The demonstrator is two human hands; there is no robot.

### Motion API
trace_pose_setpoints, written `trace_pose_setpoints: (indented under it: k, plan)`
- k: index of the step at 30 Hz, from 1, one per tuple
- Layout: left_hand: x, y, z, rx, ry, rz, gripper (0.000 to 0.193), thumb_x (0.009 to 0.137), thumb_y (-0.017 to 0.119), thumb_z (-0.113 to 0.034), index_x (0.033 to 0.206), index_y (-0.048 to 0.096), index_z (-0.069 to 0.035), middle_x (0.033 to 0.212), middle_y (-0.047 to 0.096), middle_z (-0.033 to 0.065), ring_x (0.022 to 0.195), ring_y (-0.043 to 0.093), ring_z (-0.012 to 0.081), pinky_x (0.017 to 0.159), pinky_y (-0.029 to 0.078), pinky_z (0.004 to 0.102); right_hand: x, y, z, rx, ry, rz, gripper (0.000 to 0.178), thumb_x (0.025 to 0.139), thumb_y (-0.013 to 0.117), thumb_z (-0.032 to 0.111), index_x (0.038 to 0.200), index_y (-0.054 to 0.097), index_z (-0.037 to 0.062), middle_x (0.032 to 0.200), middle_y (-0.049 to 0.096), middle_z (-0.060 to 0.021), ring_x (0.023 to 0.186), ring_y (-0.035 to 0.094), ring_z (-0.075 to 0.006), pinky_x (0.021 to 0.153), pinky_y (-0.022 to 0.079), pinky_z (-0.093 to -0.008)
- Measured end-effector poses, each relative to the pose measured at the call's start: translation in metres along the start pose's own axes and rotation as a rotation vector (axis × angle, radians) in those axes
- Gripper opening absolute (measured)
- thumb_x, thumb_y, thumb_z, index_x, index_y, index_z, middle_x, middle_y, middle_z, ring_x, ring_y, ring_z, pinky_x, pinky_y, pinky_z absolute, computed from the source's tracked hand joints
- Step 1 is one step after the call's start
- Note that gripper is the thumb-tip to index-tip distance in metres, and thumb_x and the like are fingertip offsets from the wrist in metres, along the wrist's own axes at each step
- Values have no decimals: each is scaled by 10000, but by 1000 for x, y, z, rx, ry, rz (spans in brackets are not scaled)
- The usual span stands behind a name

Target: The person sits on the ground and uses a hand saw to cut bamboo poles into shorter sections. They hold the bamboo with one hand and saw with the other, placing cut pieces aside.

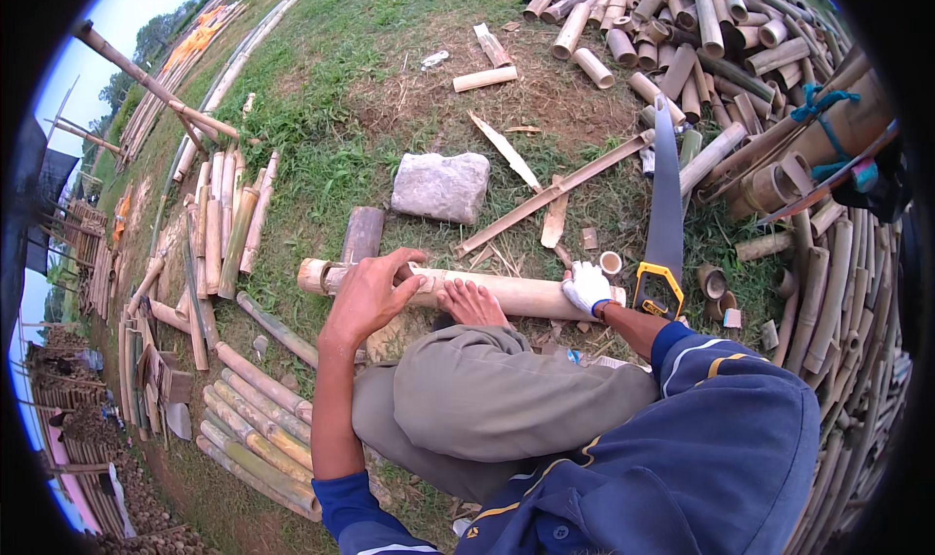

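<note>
A pale bamboo pole (521, 295) lies crosswise on the ground in front of me. My bare foot (474, 303) presses on its middle from the near side. Left of the foot, my left hand (375, 297), bare, curls over the pole, thumb and forefinger bent close to a pale patch; the other fingers are partly hidden. At the pole's right end, my right hand (587, 287) wears a white glove and grips the bamboo from above. Just beyond that hand stands a hand saw (665, 204) with a dark blade and a yellow-black handle, its tip pointing away.
A grey stone block (440, 187) and a short dark bamboo piece (363, 234) sit beyond the pole. A split bamboo strip (555, 193) slants behind it. Cut bamboo is heaped (672, 29) at the far right; more poles (258, 428) lie to the left.
</note>
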State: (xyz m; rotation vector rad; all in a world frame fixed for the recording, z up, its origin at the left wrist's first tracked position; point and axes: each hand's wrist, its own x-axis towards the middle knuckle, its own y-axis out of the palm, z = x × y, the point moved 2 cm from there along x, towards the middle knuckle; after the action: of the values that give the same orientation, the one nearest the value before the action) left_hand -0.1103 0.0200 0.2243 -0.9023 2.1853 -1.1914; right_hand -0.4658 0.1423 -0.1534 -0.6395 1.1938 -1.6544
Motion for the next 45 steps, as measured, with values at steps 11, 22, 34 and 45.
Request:
trace_pose_setpoints:
  k: [11,22,34,45]
  plan:
    - [95,-84,164,98,-382,-113,375,999,771,-257,1324,753,-70,1038,831,150,899,794,244,849,609,396,-2,-26,6,106,-10,-2,372,1015,585,346,1154,711,25,1106,739,-258,1049,700,-477,953,572,-567]
    - [73,10,239,-407,-828,285,429,1072,738,-341,1445,651,-147,1220,798,37,960,779,169,839,610,360,-1,-19,0,107,53,27,406,1021,567,375,1190,681,23,1160,717,-271,1085,696,-465,956,573,-570]
    - [8,24,342,-296,-954,328,444,1048,751,-345,1445,655,-171,1192,789,64,1006,780,211,882,573,474,47,-52,46,-13,-679,-181,543,808,716,122,1340,688,18,1089,621,-203,1008,592,-405,879,512,-528]
    - [37,17,318,-331,-844,161,395,1037,758,-340,1393,683,-187,1096,814,6,888,782,143,770,551,381,188,-38,40,-564,-700,-166,232,979,636,240,1149,793,222,1203,671,-102,1131,631,-341,884,501,-503]
